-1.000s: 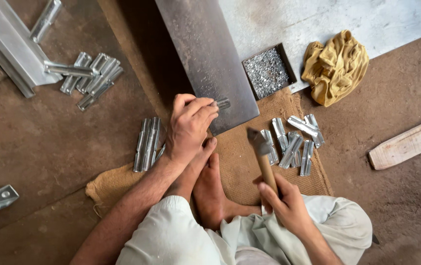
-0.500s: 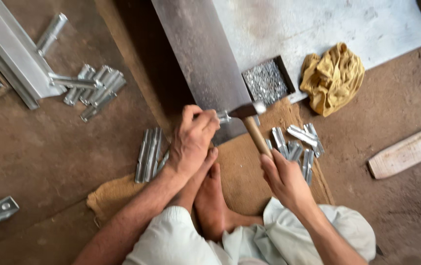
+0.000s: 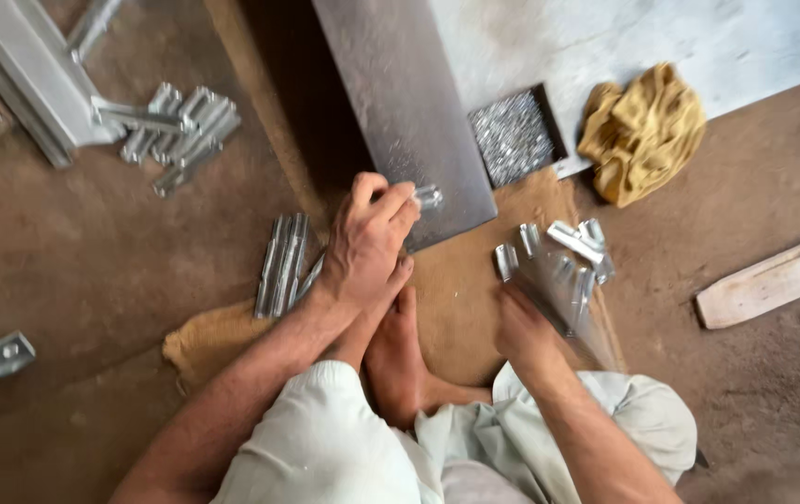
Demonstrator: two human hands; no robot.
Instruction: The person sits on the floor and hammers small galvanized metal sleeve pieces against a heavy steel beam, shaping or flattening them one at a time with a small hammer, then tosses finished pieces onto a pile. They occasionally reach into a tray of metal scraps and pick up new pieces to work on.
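Left hand [image 3: 367,245] pinches a small metal clip [image 3: 428,196] on the steel plate [image 3: 400,103]; right hand [image 3: 526,329] grips a blurred hammer [image 3: 568,303]. Beside the plate, one pile [image 3: 563,250] lies right, another bundle [image 3: 283,266] left.

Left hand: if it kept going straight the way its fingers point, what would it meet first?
The left hand points up-right; just past the small metal piece it pinches lies the dark steel plate, probably first.

The left hand [image 3: 369,245] pinches a small metal piece [image 3: 428,196] against the edge of a dark steel plate [image 3: 400,103] on the floor. The right hand [image 3: 523,329] grips a hammer [image 3: 563,297], blurred over loose metal brackets [image 3: 572,245]. A tray of nails [image 3: 514,136] sits beside a yellow rag [image 3: 642,131].
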